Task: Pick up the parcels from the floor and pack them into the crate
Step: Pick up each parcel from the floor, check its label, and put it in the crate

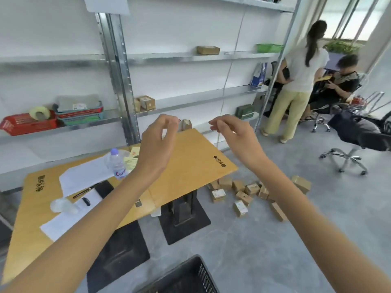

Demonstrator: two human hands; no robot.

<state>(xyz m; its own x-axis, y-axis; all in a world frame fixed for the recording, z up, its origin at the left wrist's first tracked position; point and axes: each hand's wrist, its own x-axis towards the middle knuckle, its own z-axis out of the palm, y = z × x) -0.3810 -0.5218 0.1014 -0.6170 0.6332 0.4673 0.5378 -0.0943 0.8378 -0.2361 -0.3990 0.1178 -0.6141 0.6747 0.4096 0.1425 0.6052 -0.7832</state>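
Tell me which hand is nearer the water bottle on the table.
Left. The left hand hovers just right of the water bottle, above the table; the right hand hovers farther right, beyond the left hand.

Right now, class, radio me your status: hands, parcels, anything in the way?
Left hand, right hand raised, empty. Parcels scattered on floor. Crate near, inside hidden. Table corner juts by nearest parcels.

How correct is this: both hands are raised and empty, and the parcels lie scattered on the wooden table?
Not quite: the head view shows the parcels scattered on the floor beside the wooden table, not on it. Left hand and right hand are raised and empty.
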